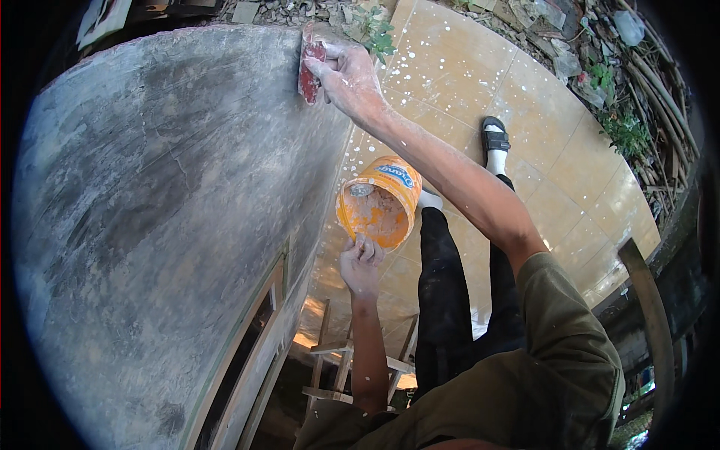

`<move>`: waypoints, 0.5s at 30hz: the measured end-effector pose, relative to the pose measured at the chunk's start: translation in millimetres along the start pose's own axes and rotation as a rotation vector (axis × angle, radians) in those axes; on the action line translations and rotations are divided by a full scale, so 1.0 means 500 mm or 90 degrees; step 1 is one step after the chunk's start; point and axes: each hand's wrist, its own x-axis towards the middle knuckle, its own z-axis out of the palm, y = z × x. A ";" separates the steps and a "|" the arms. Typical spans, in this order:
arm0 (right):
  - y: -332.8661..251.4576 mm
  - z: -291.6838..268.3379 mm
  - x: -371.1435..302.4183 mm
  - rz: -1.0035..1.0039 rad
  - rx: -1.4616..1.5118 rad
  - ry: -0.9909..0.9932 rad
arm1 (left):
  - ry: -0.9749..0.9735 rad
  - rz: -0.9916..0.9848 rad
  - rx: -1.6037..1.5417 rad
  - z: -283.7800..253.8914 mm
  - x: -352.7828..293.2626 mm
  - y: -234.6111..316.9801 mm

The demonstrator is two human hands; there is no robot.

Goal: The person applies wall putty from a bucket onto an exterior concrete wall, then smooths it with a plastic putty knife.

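Note:
My right hand (351,81), dusted white, is closed around a red putty scraper (310,69). The scraper lies against the grey plastered wall (172,150), near the wall's far edge. Lower down, my left hand (361,262) grips the near rim of an orange plastic bucket (403,178). The bucket is tilted with its mouth toward me. Pale, wet-looking residue coats its inside, and a whitish lump sits near the upper rim. My fingertips at the rim are partly smeared with the same pale stuff.
White-spattered beige floor tiles (457,67) stretch beyond the bucket. One foot wears a black sandal (494,139). A wooden ladder-like frame (330,349) stands below my left arm, beside a window frame (244,322) in the wall. Sticks (660,90), rubble and plants border the tiles.

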 end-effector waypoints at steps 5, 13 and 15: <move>-0.138 0.032 -0.110 -0.173 -0.006 -0.012 | 0.017 0.008 0.031 0.025 0.004 -0.010; -0.153 0.028 -0.164 -0.190 0.126 -0.042 | 0.031 0.033 0.054 0.024 0.001 -0.015; -0.120 0.023 -0.125 -0.117 0.144 -0.046 | 0.031 0.027 0.059 0.019 -0.002 -0.018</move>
